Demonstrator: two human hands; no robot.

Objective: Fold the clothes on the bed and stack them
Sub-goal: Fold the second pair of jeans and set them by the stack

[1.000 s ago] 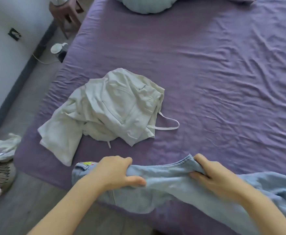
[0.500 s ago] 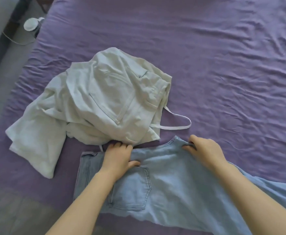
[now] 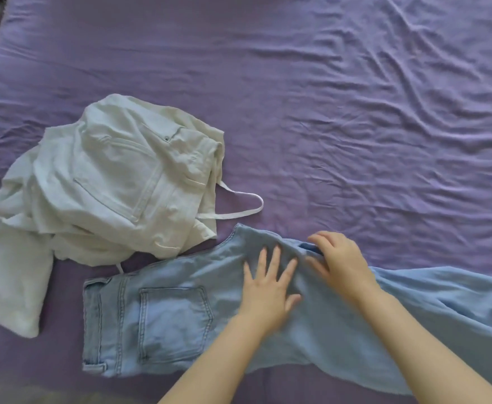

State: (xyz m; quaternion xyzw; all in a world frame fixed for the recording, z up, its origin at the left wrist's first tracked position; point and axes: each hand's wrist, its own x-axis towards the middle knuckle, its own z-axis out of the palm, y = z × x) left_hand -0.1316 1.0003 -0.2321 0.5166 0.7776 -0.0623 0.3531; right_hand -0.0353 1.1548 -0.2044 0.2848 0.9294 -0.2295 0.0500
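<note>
Flattening jeans (image 3: 166, 316): left hand (image 3: 268, 290) fingers spread, right hand (image 3: 341, 263) fingers pinching denim; white garments (image 3: 108, 185) beside jeans unfolded; 0 stacked.

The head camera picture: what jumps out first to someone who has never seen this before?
Two bare hands meet on pale blue jeans spread along the near edge of a purple bed. The left hand presses flat with fingers spread, while the right hand grips a fold of denim beside it. Just behind and to the left, a rumpled heap of white clothes waits, one thin strap looping out onto the sheet.
</note>
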